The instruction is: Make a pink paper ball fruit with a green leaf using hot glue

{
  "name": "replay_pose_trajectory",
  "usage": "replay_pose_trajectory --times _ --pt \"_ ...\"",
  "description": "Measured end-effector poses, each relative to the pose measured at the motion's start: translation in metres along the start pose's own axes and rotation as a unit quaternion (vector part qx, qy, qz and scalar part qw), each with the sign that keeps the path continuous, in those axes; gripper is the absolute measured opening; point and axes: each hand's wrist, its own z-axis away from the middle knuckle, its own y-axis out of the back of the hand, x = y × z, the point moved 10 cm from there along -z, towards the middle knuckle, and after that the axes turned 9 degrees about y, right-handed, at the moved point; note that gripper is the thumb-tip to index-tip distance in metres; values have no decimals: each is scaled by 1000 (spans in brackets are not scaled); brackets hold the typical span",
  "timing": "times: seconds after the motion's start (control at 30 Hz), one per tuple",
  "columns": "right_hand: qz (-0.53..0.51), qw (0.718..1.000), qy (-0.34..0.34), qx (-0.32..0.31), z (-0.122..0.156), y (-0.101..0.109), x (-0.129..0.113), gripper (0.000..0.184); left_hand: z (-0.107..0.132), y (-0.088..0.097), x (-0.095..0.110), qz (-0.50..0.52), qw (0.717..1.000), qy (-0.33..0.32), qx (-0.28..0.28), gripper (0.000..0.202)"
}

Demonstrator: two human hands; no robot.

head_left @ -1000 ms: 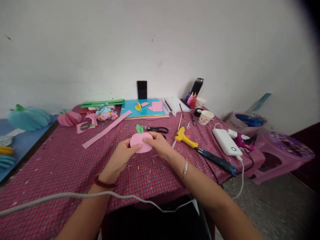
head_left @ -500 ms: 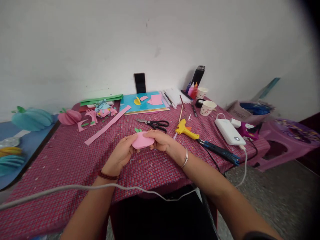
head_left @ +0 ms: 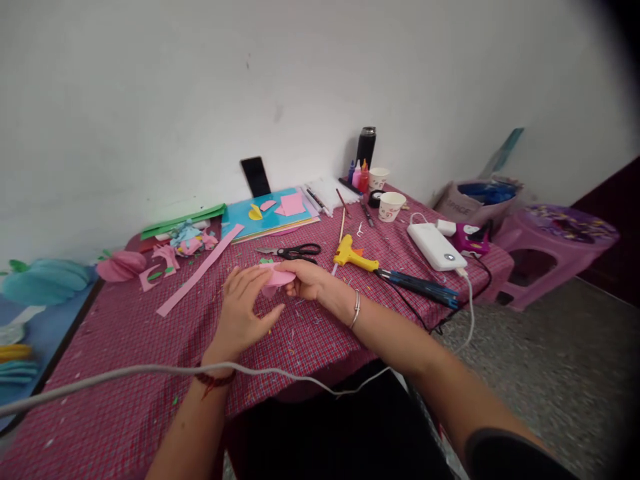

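A pink paper pumpkin (head_left: 275, 279) with a small green leaf top is held up over the checked tablecloth (head_left: 200, 347). My right hand (head_left: 307, 280) pinches its right side between thumb and fingers. My left hand (head_left: 245, 310) is at its left, thumb spread away and fingers stretched along its far side; whether the fingertips touch it I cannot tell. Just beyond the hands lie black-handled scissors (head_left: 297, 251). A yellow glue gun (head_left: 353, 255) rests to the right, and a long pink paper strip (head_left: 200, 270) lies to the left.
A white power bank (head_left: 435, 247) with a cable stands at the right, near paper cups (head_left: 391, 207). Behind are a leaning phone (head_left: 255, 177), a blue folder (head_left: 240, 217) and a black flask (head_left: 367, 147). A finished pink paper pumpkin (head_left: 121, 265) sits at left. A white cable (head_left: 280, 378) crosses in front.
My left hand has opened and its thumb has come off the pumpkin. The pumpkin has tilted in my right hand. The view has turned slightly to the right.
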Motion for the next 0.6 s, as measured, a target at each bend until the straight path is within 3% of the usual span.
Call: replay_pose_trajectory --times 0.1,0.23,0.33,0.43,0.6 --pt "14 1000 -23 -1 3 -2 4 21 0 6 -9 10 997 25 73 45" --pt "63 998 -15 -22 3 -4 5 32 -1 16 -28 113 983 108 99 21" --pt "102 993 55 -17 1 -1 -11 43 0 21 -37 170 966 161 106 9" --pt "115 981 157 -20 7 -4 -36 40 5 17 -50 219 947 216 91 6" --pt "113 959 241 -98 24 -27 -56 49 11 4 -68 321 904 272 76 10"
